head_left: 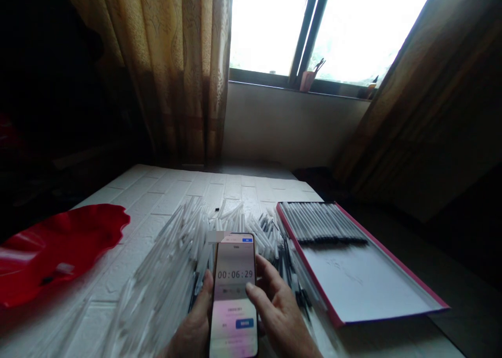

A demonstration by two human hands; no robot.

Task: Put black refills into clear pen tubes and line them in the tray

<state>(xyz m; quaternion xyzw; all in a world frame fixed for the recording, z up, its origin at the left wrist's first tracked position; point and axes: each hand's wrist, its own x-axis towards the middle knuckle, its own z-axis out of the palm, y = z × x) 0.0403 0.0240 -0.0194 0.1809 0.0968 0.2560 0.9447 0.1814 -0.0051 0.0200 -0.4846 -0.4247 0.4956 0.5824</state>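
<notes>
A phone (234,295) with a lit screen reading 00:06:29 is held upright at the bottom centre. My left hand (194,321) grips its left edge. My right hand (276,305) is on its right edge, with the thumb over the screen. Behind and left of the phone lies a large heap of clear plastic tubes (168,264). More tubes and dark pen parts (288,264) lie just right of it. A pink-edged box (368,284) on the right holds a row of clear pens with black ends (325,222) across its far part.
A red scalloped dish (70,243) stands at the left on the white brick-patterned table surface (157,190). A small black piece (217,209) lies behind the heap. Curtains (176,59) flank a window, with a pink cup (307,80) of items on its sill.
</notes>
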